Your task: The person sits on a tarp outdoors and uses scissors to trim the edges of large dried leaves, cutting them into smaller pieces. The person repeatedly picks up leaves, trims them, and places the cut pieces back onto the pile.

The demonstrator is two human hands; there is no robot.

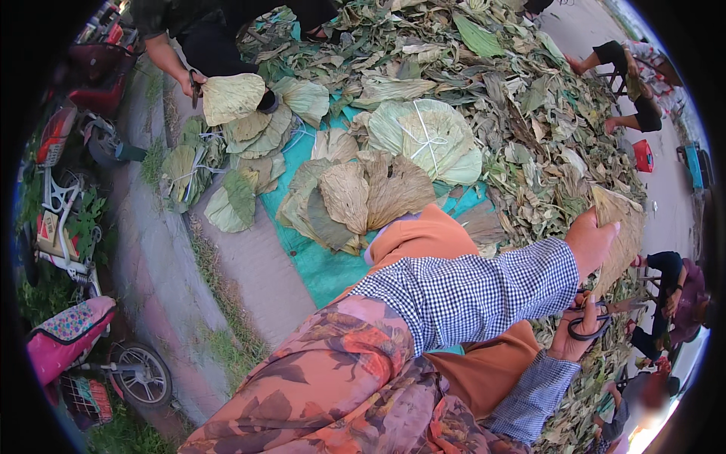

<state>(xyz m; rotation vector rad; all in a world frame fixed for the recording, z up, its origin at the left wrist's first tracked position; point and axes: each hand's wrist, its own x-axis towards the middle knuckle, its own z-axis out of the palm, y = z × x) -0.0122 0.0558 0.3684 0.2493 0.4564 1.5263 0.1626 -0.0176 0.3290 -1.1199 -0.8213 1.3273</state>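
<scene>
My left hand, in a checked sleeve, reaches across to the right and grips a dried tan leaf by its edge. Just below it, my right hand has its fingers through the handles of a pair of dark scissors, whose blades point right, under the leaf's lower tip. Behind both hands spreads a large heap of dried leaves. In front of my knees, several flattened brown leaves overlap on a green sheet. A round bundle of pale green leaves, tied with white string, rests beyond them.
At the upper left another person's hand holds scissors beside a pale leaf. More tied bundles lie on the paving. Bicycles and scooters stand along the left. Several people sit at the right, near a red container.
</scene>
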